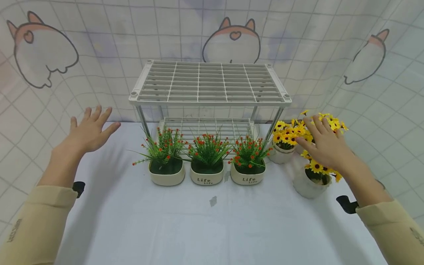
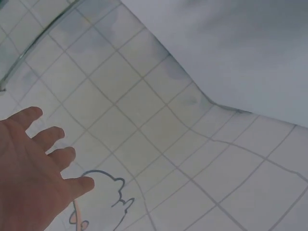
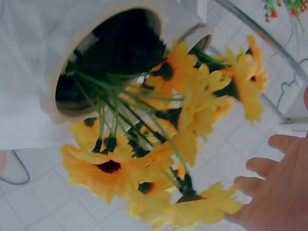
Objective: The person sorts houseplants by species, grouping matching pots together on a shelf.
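Left hand (image 1: pixel 88 131), right hand (image 1: pixel 327 148): fingers extended, grasping nothing. Lowering the right could snag sunflowers (image 1: pixel 316 166), tipping their white pot (image 1: pixel 310 187).

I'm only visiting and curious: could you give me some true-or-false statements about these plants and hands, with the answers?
1. The middle pot of red flowers has "Life" printed on it. True.
2. The left hand grips the middle pot of red flowers. False: the left hand holds nothing.
3. The yellow flowers stand to the right of the white rack. True.
4. The right hand rests on the white rack. False: the right hand is nearest the yellow flowers.
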Demonstrator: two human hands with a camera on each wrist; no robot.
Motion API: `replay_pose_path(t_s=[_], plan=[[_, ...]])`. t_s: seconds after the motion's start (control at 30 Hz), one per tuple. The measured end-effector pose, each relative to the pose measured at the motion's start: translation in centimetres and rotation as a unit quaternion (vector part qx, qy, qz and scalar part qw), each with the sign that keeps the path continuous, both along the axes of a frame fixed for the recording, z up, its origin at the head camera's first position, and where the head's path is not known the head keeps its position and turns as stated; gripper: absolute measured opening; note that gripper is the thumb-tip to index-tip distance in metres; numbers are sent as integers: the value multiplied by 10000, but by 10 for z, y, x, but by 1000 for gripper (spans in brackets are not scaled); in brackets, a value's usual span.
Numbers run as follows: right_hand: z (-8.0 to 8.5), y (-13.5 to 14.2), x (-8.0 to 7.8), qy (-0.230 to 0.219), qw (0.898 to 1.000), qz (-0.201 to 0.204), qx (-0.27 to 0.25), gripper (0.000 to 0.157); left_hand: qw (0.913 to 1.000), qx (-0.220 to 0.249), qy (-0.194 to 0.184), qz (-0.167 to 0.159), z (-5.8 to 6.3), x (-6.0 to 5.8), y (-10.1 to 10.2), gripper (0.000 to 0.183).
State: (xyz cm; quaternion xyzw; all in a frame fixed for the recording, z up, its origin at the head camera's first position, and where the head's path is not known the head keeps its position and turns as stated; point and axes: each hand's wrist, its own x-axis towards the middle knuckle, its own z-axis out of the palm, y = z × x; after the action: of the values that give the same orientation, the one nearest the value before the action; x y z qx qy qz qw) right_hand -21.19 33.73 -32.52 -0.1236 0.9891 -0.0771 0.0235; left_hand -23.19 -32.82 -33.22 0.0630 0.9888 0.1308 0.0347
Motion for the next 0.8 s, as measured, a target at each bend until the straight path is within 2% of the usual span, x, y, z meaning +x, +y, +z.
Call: replay_pose_path(t_s=[0.17, 0.23, 0.3, 0.4, 0.57, 0.7, 0.8], plan=[[2, -13, 13, 750, 9963, 247, -343, 79, 9986, 245, 450, 105, 8, 6, 11, 80], [-1, -19, 18, 1164, 9903, 439, -617, 76, 9954, 572, 755, 168, 12, 7, 18, 78], [-6, -26, 25, 1476, 9821, 672, -956, 74, 9884, 1030, 1100, 183, 17, 7, 27, 75], [-14, -36, 33, 1735, 9690, 1023, -1432, 68, 9718, 1870, 1424, 193, 25, 8, 40, 69], [-27, -50, 43, 1643, 9585, 1167, -2017, 65, 9421, 2996, 1431, 477, 36, 13, 58, 66], [-40, -59, 50, 1342, 9511, 886, -2638, 66, 9131, 3770, 1468, 508, 42, 13, 71, 64], [-52, -65, 55, 870, 9385, 450, -3312, 67, 8948, 4206, 1431, 445, 43, 10, 80, 64]])
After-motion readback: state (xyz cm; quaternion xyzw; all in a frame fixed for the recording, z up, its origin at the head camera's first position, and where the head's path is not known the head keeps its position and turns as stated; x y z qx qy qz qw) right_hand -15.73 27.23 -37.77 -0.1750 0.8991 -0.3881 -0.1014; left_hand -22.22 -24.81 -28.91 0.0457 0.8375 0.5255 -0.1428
